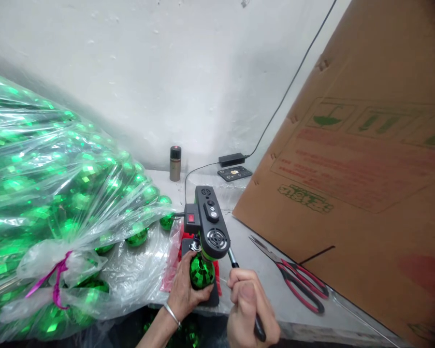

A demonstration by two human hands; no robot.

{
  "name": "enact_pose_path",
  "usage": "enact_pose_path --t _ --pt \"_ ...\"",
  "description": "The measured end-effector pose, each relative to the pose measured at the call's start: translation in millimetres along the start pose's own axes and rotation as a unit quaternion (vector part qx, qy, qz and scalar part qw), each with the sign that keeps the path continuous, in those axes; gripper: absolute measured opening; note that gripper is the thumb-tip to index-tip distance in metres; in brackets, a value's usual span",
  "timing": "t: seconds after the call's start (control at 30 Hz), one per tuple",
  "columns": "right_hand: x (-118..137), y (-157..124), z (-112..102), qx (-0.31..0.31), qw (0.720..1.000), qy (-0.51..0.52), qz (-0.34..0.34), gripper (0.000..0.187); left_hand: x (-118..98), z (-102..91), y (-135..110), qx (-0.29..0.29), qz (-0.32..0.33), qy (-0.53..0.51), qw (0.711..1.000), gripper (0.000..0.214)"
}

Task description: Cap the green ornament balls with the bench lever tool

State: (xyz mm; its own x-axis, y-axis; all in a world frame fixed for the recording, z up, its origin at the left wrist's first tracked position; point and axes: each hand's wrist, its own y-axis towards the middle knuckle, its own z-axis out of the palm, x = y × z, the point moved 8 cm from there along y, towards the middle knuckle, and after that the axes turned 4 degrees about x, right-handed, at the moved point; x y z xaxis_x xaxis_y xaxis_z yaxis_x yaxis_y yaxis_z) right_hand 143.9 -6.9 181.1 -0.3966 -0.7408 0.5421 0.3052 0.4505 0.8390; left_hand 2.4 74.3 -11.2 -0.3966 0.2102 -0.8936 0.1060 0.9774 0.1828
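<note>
Far to the left of the left fingers, a clear plastic bag is seen, filled with green faceted balls and tied with a purple ribbon. Between it and those fingers, a few loose balls are scattered. Beyond the fingertips, close to the wall, a small bottle is stood upright. By the left hand, above whose wrist a silver bangle is worn, a green ball is held, the fingers and thumb being curved around its sides. Just above these fingers, the ball's top is covered by the round front end of a black machine; whether the two are touching cannot be told. Well beyond both hands' fingers, a power adapter and a phone are laid near the wall. By the right hand, closed in a fist, the black-gripped lever is grasped. To the right of its knuckles, scissors are laid with blades slightly parted, and past them a large cardboard box is propped at a slant.
</note>
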Motion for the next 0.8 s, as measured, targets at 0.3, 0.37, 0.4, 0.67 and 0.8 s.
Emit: enact_pose_path --t 0.3,0.37,0.4,0.67,0.8 --pt "-1.1 -1.2 0.3 -0.033 0.999 0.001 0.026 0.041 -1.4 1.2 0.8 0.002 0.008 -0.014 1.0 0.081" --pt "0.3 -1.1 0.2 -0.043 0.999 -0.003 0.025 0.042 -0.7 1.0 0.9 0.004 0.005 -0.014 1.0 0.082" --pt "0.6 -1.4 0.3 -0.044 0.999 -0.006 0.025 0.043 -0.5 0.9 0.9 0.005 0.005 -0.014 1.0 0.083" --pt "-6.2 -8.9 -2.7 -0.055 0.997 -0.013 0.046 0.042 -1.5 0.2 0.9 0.0 0.011 -0.005 1.0 0.081" --pt "-6.3 -9.5 -3.2 -0.057 0.997 -0.012 0.041 0.043 -2.4 0.9 0.6 0.006 0.006 -0.004 1.0 0.08"
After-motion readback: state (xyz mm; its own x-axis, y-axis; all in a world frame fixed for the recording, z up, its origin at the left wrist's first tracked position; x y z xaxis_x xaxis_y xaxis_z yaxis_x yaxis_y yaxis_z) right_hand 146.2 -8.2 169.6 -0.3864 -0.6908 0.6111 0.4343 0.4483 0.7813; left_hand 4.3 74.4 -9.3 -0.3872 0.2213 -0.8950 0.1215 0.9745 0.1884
